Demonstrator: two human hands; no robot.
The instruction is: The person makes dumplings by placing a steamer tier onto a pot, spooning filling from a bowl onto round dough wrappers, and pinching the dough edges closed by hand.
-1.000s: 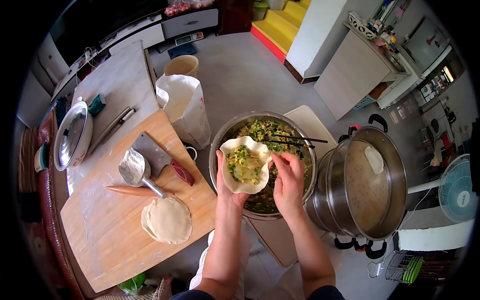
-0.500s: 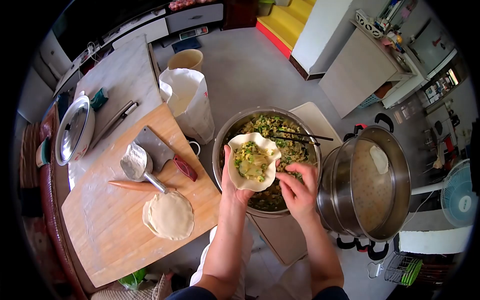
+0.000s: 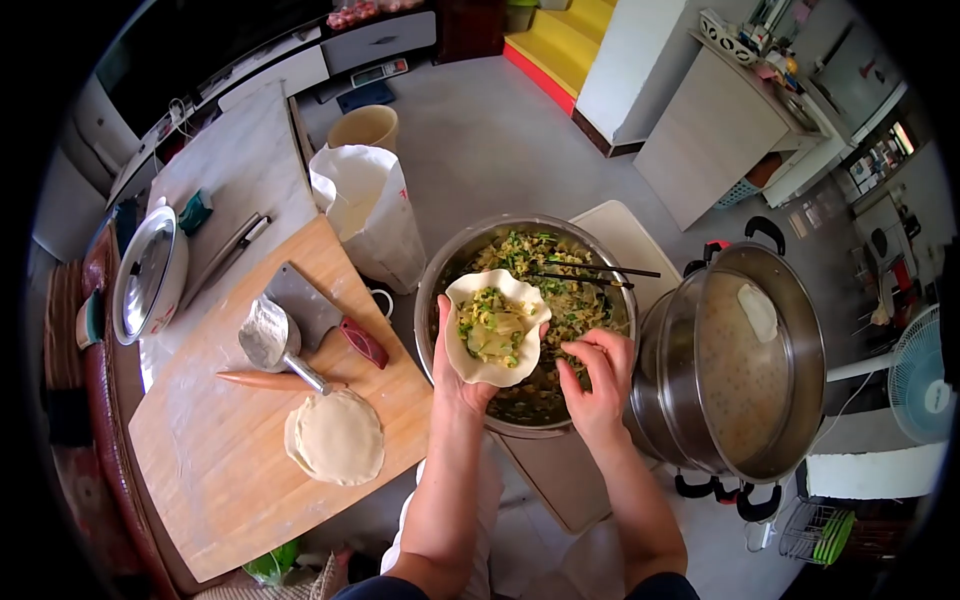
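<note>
My left hand (image 3: 462,392) cups a round dough wrapper (image 3: 532,350) from below, its edge wavy. A heap of chopped vegetable filling (image 3: 492,328) lies in the wrapper's middle. To the right of the wrapper and apart from it is my right hand (image 3: 600,385), thumb and forefinger slightly separated, nothing visible between them. Both hands are over a large steel bowl (image 3: 430,345) of green and yellow filling. Black chopsticks (image 3: 600,268) rest across the bowl. More flat wrappers (image 3: 340,440) are stacked on the wooden board (image 3: 220,470) at left.
A cleaver (image 3: 305,300), a flour scoop (image 3: 265,335) and a rolling pin (image 3: 265,381) lie on the board. Behind stands a white flour bag (image 3: 385,230). At right is a steel steamer pot (image 3: 740,390) with one pale dumpling (image 3: 758,312). A lidded basin (image 3: 150,275) stands far left.
My right hand has drawn back from the wrapper's right edge, its fingers parting a little. The left hand still holds the filled wrapper. The view has shifted slightly.
</note>
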